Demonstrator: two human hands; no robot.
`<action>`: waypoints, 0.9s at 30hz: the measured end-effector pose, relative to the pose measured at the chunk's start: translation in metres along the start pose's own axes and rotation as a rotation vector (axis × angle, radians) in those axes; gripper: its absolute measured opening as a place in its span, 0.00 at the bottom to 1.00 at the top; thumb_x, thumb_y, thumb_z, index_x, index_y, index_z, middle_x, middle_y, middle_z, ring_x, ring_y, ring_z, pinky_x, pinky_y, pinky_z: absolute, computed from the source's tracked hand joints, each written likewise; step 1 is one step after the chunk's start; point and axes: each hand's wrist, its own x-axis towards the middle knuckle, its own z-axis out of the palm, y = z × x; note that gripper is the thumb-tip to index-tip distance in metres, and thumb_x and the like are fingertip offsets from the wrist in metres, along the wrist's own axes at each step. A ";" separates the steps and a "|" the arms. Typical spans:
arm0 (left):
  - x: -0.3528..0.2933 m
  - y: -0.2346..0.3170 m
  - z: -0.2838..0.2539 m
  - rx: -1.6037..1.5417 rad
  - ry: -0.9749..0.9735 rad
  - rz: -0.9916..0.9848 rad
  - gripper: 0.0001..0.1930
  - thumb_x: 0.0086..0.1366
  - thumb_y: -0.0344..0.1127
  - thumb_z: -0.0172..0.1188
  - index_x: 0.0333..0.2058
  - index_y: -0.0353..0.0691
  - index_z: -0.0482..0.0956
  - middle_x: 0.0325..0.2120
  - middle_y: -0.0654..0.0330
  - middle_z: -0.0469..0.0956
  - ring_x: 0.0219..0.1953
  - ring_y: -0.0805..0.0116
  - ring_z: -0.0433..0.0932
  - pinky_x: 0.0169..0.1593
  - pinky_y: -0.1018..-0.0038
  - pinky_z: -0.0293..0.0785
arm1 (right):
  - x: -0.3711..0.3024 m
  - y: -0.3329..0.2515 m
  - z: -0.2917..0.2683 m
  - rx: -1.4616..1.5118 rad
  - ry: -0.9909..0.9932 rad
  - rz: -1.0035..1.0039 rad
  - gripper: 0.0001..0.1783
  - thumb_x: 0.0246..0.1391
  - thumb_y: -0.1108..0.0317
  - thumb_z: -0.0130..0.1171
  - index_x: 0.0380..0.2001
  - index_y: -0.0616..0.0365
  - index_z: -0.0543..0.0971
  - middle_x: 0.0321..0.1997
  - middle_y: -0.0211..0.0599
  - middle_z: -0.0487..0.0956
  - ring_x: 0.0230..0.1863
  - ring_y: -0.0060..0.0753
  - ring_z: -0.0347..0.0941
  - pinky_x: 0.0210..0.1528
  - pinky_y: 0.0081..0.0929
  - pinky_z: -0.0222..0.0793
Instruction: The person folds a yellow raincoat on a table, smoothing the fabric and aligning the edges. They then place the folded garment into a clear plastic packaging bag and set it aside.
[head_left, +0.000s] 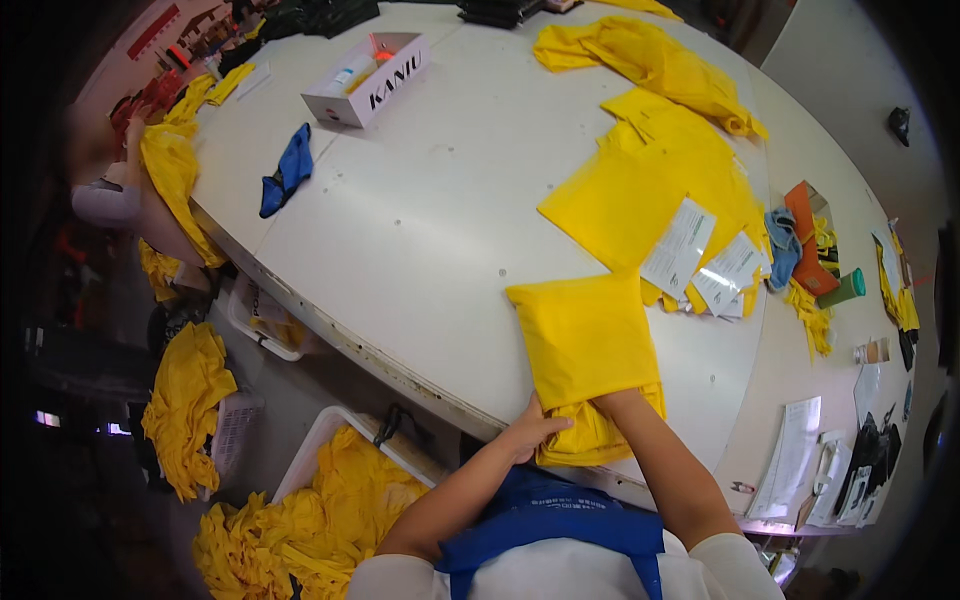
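A folded yellow fabric bundle (580, 335), flat and square like a pouch, lies at the near edge of the white table in front of me. My left hand (537, 430) grips its lower left side, with the thumb on top of the gathered cloth. My right hand (618, 402) reaches in under the upper layer of the bundle, and its fingers are hidden by the cloth. Just beyond, more flat yellow fabric pieces (610, 205) touch the bundle's far corner. Several white printed cards (680, 247) rest on those pieces.
A white open box (345, 108) and a blue cloth (288, 172) sit farther left on the table. To the right are an orange box (805, 235) and a green cup (845, 288). Baskets of yellow cloth (330, 500) stand below the left edge. Another person (110, 200) is at far left.
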 end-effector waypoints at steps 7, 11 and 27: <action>0.002 -0.012 -0.016 -0.072 0.023 -0.083 0.39 0.57 0.22 0.48 0.65 0.44 0.41 0.60 0.55 0.56 0.62 0.63 0.58 0.62 0.68 0.58 | 0.022 -0.018 0.023 -0.331 -0.090 -0.133 0.31 0.58 0.49 0.45 0.62 0.49 0.61 0.67 0.38 0.59 0.67 0.44 0.51 0.68 0.41 0.40; -0.002 0.003 -0.005 -0.130 -0.008 -0.084 0.41 0.61 0.26 0.52 0.66 0.45 0.36 0.62 0.56 0.52 0.64 0.62 0.53 0.64 0.70 0.52 | 0.038 -0.018 0.040 -0.288 0.072 0.030 0.29 0.59 0.50 0.45 0.61 0.50 0.63 0.65 0.41 0.62 0.66 0.43 0.54 0.67 0.38 0.45; 0.010 -0.004 -0.020 -0.146 -0.024 -0.059 0.45 0.53 0.22 0.60 0.65 0.46 0.42 0.60 0.58 0.58 0.62 0.62 0.59 0.63 0.67 0.57 | 0.081 -0.018 0.032 -0.221 -0.169 0.026 0.29 0.60 0.50 0.44 0.60 0.53 0.64 0.63 0.46 0.64 0.63 0.44 0.59 0.65 0.38 0.50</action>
